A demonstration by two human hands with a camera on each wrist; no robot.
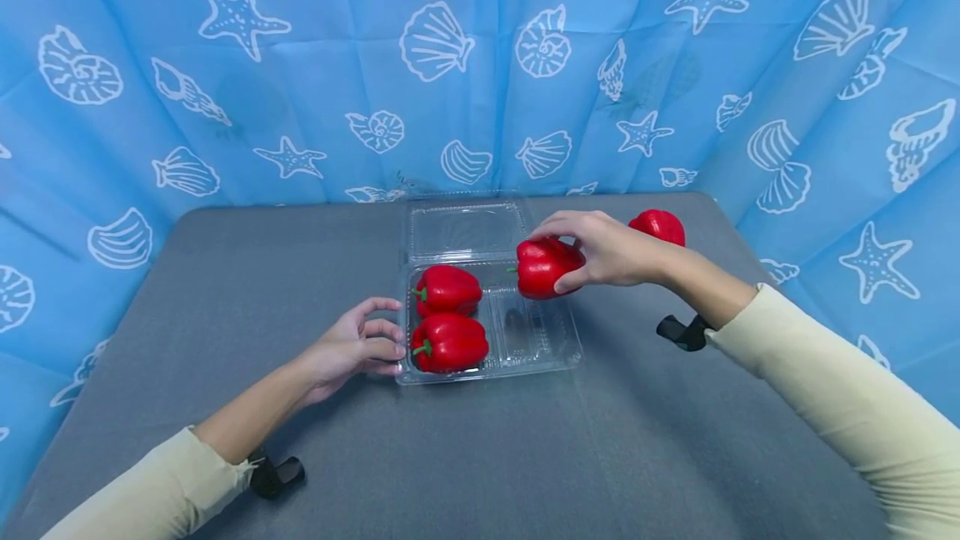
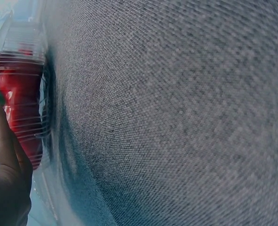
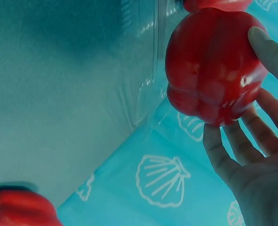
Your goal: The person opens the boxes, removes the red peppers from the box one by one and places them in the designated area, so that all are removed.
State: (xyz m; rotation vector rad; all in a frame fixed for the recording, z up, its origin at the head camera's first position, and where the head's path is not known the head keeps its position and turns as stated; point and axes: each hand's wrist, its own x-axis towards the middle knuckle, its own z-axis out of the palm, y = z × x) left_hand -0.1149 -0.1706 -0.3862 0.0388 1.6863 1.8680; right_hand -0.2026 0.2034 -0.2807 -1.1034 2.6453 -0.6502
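Note:
My right hand (image 1: 600, 247) grips a red bell pepper (image 1: 546, 268) above the right half of a clear plastic clamshell container (image 1: 525, 361). In the right wrist view the thumb and fingers close round that same pepper (image 3: 214, 66), which is off the table. Two more red bell peppers lie in the container's left half, a rear one (image 1: 450, 288) and a front one (image 1: 453, 343), green stems facing left. At the container's left edge, my left hand (image 1: 348, 348) rests its loosely bent fingers against the side. Part of that hand (image 2: 7, 165) shows in the left wrist view.
The container's transparent lid (image 1: 468, 230) is folded back toward the curtain. Another red bell pepper (image 1: 660, 226) lies at the table's back right, partly behind my right forearm. A grey cloth covers the table (image 1: 300, 257), and a blue shell-print curtain (image 1: 322, 73) stands behind it.

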